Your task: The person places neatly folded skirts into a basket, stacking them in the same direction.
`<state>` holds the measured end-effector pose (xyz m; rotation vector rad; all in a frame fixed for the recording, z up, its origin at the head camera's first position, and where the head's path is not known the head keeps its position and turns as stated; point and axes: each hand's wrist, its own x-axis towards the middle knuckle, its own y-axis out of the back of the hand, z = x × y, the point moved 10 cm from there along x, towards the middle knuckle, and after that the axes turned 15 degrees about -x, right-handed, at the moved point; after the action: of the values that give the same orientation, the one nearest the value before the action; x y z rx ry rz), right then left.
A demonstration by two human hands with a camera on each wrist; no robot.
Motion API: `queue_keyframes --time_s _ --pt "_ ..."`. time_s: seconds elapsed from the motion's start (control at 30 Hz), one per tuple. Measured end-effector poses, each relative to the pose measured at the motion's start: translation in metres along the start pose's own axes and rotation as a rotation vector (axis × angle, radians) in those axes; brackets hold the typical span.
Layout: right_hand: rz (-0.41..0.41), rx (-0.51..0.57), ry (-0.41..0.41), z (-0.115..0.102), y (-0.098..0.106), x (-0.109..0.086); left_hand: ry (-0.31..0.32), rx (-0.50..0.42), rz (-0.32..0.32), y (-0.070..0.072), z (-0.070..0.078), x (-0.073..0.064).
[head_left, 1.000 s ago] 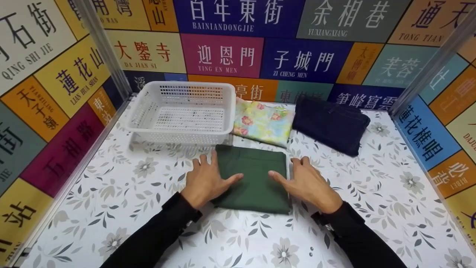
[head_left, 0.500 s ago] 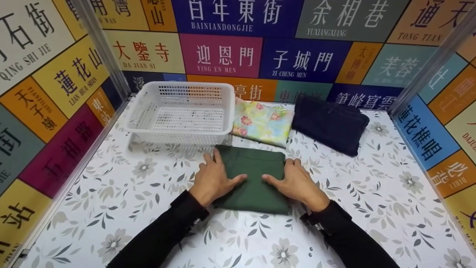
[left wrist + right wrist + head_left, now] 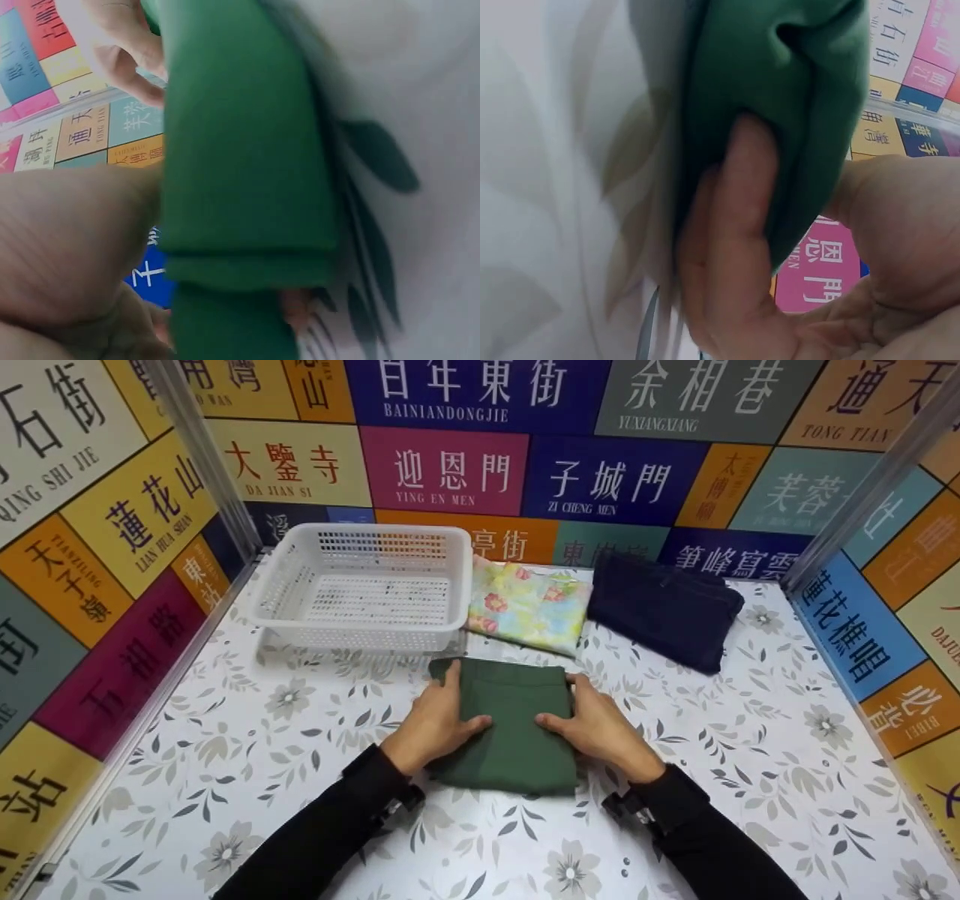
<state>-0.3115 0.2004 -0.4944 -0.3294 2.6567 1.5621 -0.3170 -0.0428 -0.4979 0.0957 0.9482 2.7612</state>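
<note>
A folded green garment [image 3: 519,746] lies before me on the flowered table. My left hand [image 3: 430,725] grips its left side, thumb on top and index finger along the upper left corner. In the left wrist view a fingertip [image 3: 298,306] shows at the cloth's table side. On the opposite side my right hand [image 3: 604,729] holds the right edge, its thumb over the top. The right wrist view shows fingers [image 3: 742,225] pushed into the green cloth [image 3: 772,90] from the side and below. Other fingertips are hidden by the cloth.
A white perforated basket [image 3: 360,624] stands at the back left. Beside it lies a folded floral cloth [image 3: 529,607], then a folded dark navy garment [image 3: 664,611]. Printed panel walls [image 3: 450,469] enclose the table [image 3: 300,840] at the back and sides.
Both hands have closed inward from beside the green garment and now grip its two sides. The garment has shifted slightly left and a little toward me.
</note>
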Motion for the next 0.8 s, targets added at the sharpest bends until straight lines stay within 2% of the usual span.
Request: queue_keyframes --time_s 0.13,0.17,0.3,0.4,0.5,0.63,0.8 --pt "-0.048 0.074 0.013 0.001 -0.002 0.000 -0.027 -0.069 -0.105 -0.010 0.002 0.001" --pt "-0.062 0.091 0.017 0.001 -0.003 0.000 -0.005 -0.091 -0.132 -0.009 0.011 -0.004" --pt "-0.111 0.169 0.032 0.004 -0.006 -0.001 -0.042 -0.131 -0.188 -0.014 0.012 -0.004" --pt "-0.114 0.194 0.049 0.005 -0.005 -0.002 -0.072 -0.148 -0.214 -0.014 0.015 -0.004" --pt "-0.092 0.194 0.064 0.006 -0.001 -0.004 -0.113 -0.169 -0.211 -0.011 0.021 -0.004" --pt "-0.065 0.205 0.069 0.009 0.004 -0.006 -0.193 -0.197 -0.174 -0.005 0.032 -0.004" --pt "-0.006 0.182 0.065 0.011 0.013 -0.011 -0.264 -0.186 -0.151 0.001 0.045 -0.004"
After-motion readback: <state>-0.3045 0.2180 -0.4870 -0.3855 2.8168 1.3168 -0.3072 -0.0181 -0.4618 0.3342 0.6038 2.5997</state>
